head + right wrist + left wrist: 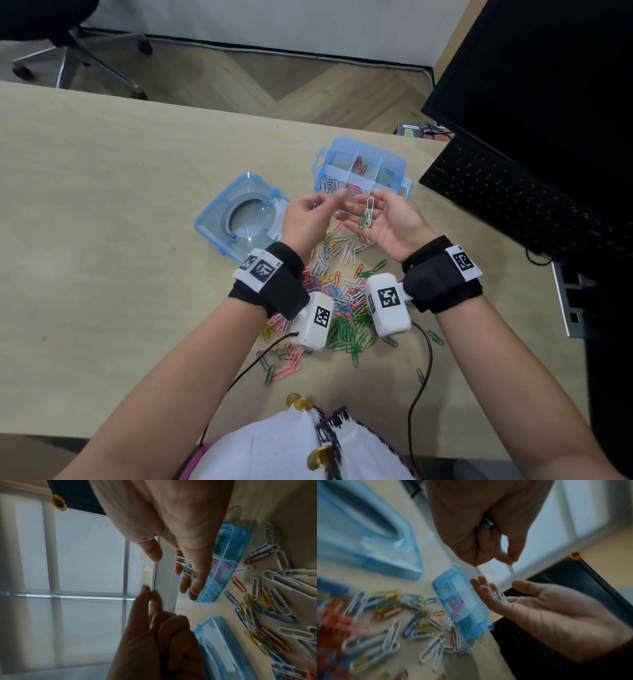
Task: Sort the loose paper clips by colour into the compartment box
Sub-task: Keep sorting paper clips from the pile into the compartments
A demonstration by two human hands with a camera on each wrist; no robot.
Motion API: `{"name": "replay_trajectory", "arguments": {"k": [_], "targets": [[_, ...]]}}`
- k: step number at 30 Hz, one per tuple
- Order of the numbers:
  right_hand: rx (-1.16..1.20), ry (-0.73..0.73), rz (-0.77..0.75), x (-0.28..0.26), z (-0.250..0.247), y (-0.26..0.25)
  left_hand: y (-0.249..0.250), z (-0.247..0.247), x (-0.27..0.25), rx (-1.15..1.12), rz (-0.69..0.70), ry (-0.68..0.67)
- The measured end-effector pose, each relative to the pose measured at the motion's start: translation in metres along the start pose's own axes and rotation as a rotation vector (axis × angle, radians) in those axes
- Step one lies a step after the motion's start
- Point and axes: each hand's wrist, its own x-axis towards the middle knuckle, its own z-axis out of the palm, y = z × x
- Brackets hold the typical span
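Observation:
My right hand (385,221) is held palm up over the table in front of the blue compartment box (397,163), fingers relaxed. A white clip (369,209) and a green clip (361,222) lie on its fingers; the right wrist view shows the same white clip (181,559) and green clip (189,572). My left hand (310,214) hovers just left of it, fingers curled around a few coloured clips, thumb and forefinger tips pressed together toward the right palm. The loose clip pile (337,298) lies under my wrists. The box holds white, red, pink and green clips in separate compartments.
The box's clear blue lid (213,233) lies upside down to the left of my hands. A black keyboard (496,192) and monitor (548,75) stand at the right. Two wrist-camera cables (423,373) trail over the near table edge.

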Motion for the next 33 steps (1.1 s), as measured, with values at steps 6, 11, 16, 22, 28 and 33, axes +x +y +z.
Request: {"name": "replay_trajectory", "arguments": {"k": [6,11,16,22,28,33], "targets": [[0.064,0.005,0.002,0.002,0.001,0.005,-0.001,0.007,0.000,0.600,0.205,-0.089],[0.099,0.002,0.023,0.004,-0.002,0.007,0.002,0.003,0.003,0.641,0.214,-0.085],[0.096,-0.041,0.026,0.005,-0.002,0.012,-0.003,-0.002,0.005,0.688,0.234,-0.033],[0.076,-0.019,0.060,0.019,0.011,0.012,-0.003,-0.012,0.013,0.690,0.153,0.014],[-0.408,0.067,-0.078,0.036,0.043,-0.014,0.002,-0.036,0.020,0.173,-0.137,-0.094],[-0.814,0.063,-0.263,0.031,0.046,-0.017,0.003,-0.039,0.018,0.015,-0.205,-0.187]]}}
